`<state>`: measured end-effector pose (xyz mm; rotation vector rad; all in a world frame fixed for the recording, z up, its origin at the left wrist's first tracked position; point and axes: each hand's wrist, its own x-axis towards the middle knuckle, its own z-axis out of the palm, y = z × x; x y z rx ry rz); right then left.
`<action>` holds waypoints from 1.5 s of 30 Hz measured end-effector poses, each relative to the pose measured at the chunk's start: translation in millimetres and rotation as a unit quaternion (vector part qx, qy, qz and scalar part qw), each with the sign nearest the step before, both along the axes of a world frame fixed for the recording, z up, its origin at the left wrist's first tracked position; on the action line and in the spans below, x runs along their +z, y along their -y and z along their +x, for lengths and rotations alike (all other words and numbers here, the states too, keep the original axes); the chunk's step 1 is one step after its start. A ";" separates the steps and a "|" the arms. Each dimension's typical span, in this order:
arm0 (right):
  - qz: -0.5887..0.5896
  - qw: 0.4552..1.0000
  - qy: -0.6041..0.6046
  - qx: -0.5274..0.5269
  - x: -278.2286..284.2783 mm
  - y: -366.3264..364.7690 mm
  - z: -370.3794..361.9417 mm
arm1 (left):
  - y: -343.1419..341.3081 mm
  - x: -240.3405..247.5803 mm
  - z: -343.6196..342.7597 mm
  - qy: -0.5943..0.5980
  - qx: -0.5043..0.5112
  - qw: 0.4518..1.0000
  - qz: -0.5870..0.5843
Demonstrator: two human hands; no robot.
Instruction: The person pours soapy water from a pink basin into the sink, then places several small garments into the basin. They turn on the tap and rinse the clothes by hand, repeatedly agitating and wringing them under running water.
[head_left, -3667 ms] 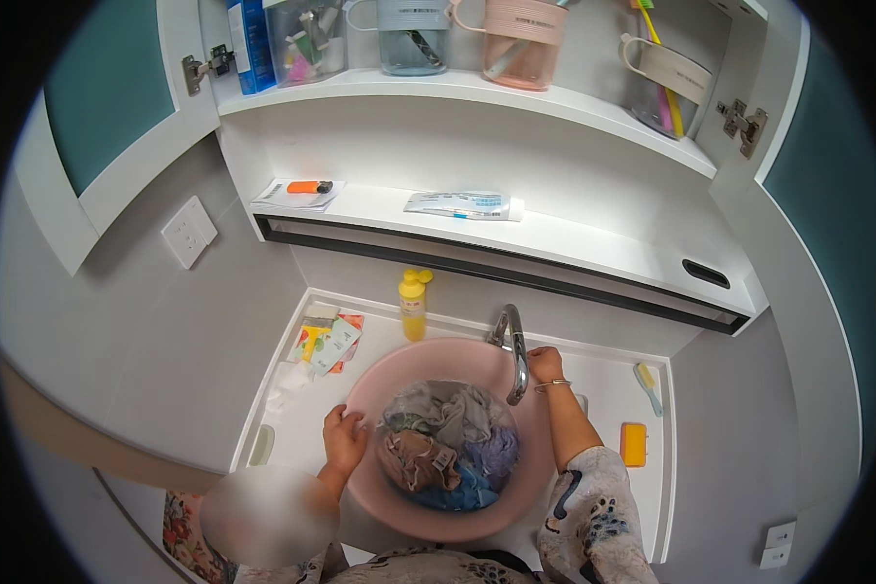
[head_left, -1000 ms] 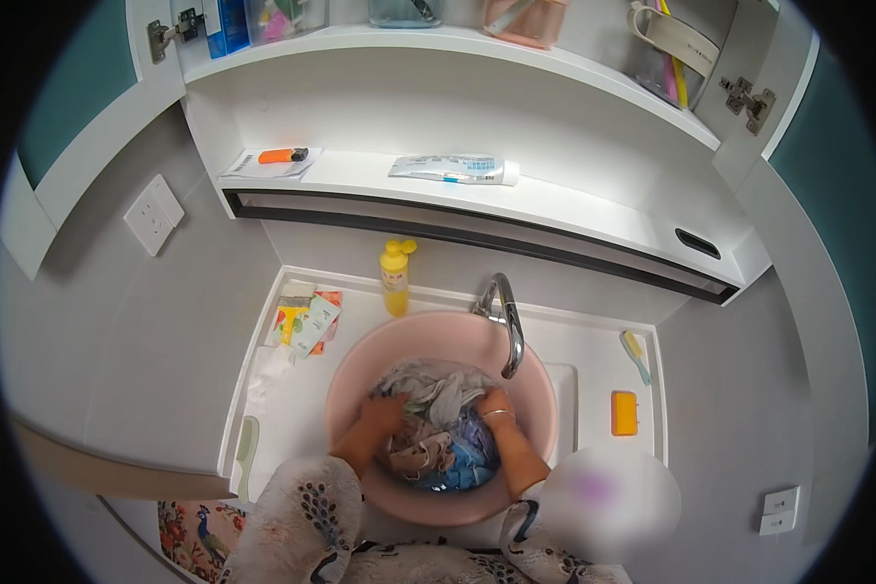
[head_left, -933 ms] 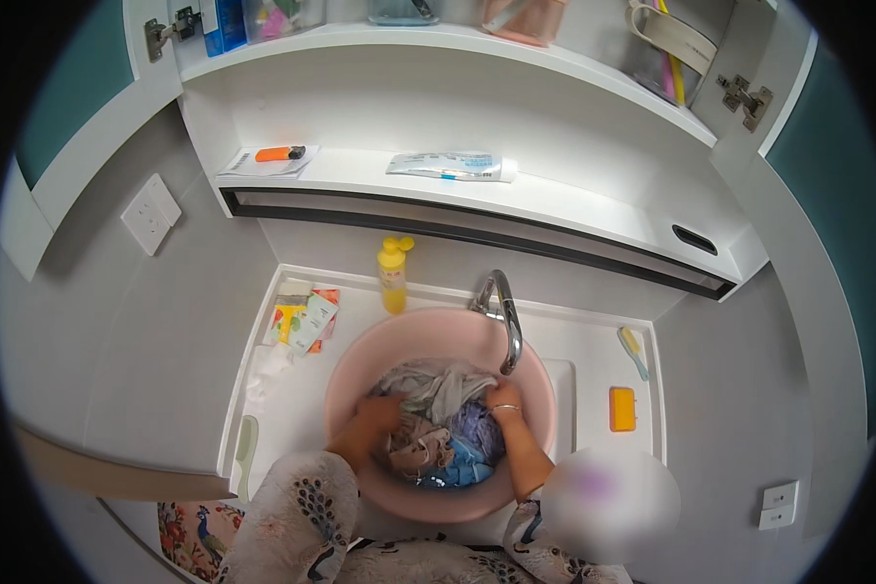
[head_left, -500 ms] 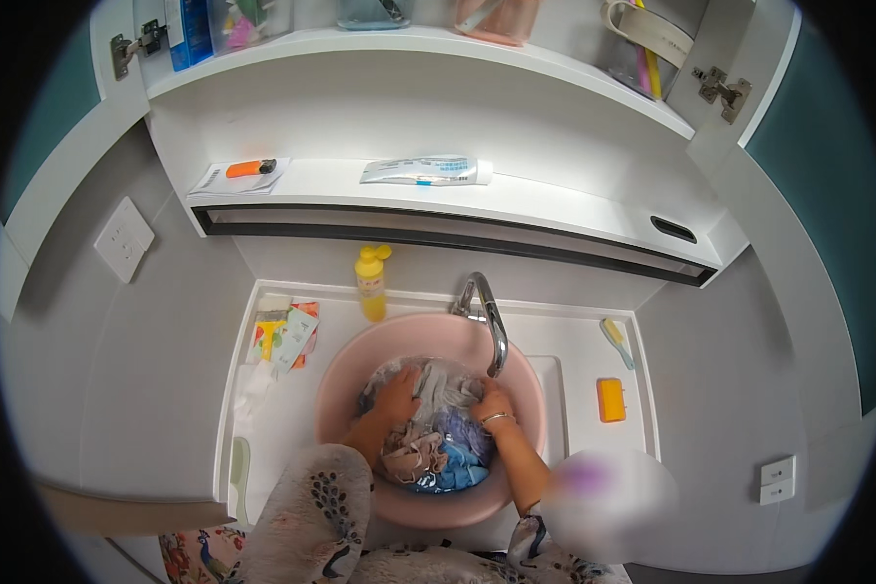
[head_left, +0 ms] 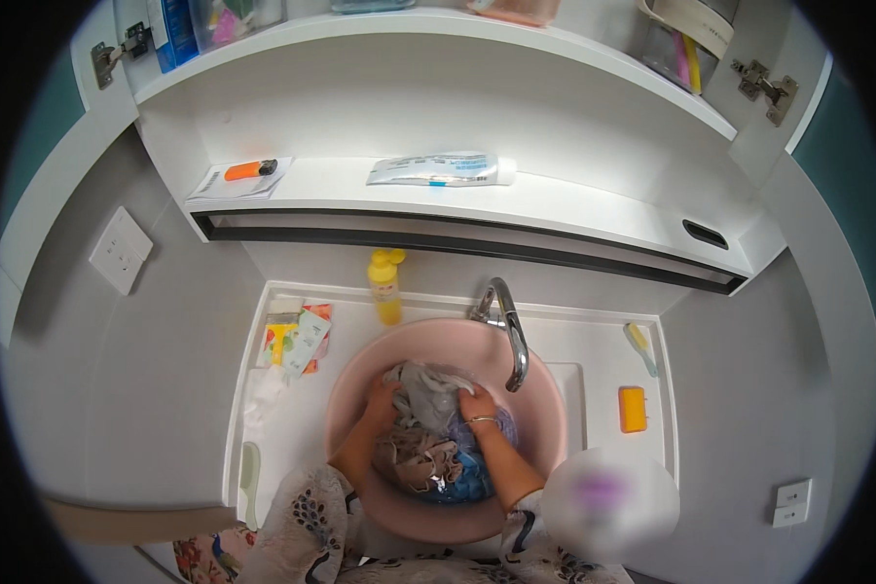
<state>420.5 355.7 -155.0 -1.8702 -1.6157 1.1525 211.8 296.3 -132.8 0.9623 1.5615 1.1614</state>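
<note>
A pink basin (head_left: 547, 419) holds water and several wet garments. My left hand (head_left: 383, 399) is closed on the left side of a light grey garment (head_left: 426, 397). On the other side my right hand (head_left: 476, 403), with a bracelet at its wrist, grips the same garment near a whitish edge. The fingertips of both hands are partly hidden by the cloth. Below the grey garment lie a brownish garment (head_left: 419, 459) on the left and a blue one (head_left: 469, 477) on the right, partly under water. A lavender-blue piece (head_left: 507, 428) shows beside my right wrist.
A chrome faucet (head_left: 517, 343) arches over the basin's far rim, with a yellow bottle (head_left: 385, 292) left of it. Sachets (head_left: 295, 343) and a pale green comb (head_left: 250, 475) lie left; a small brush (head_left: 639, 346) and orange block (head_left: 632, 410) right. A shelf edge (head_left: 457, 238) juts out above.
Both hands have gathered the grey garment between them, bunching it toward the basin's far side. My left hand has shifted toward the basin's left wall. The whole view has moved slightly.
</note>
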 end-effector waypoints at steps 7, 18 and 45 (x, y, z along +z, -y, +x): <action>0.264 0.927 -0.266 0.014 62.9 85.0 -68.3 | -9.3 -24.1 34.4 0.532 0.071 0.838 -0.101; 0.097 0.992 0.070 -0.038 68.9 2.3 13.8 | 1.6 45.9 2.6 -0.112 0.064 0.983 -0.131; 0.340 0.931 -0.109 0.069 110.3 105.3 -53.6 | -2.9 -37.4 42.3 0.447 0.000 0.894 -0.020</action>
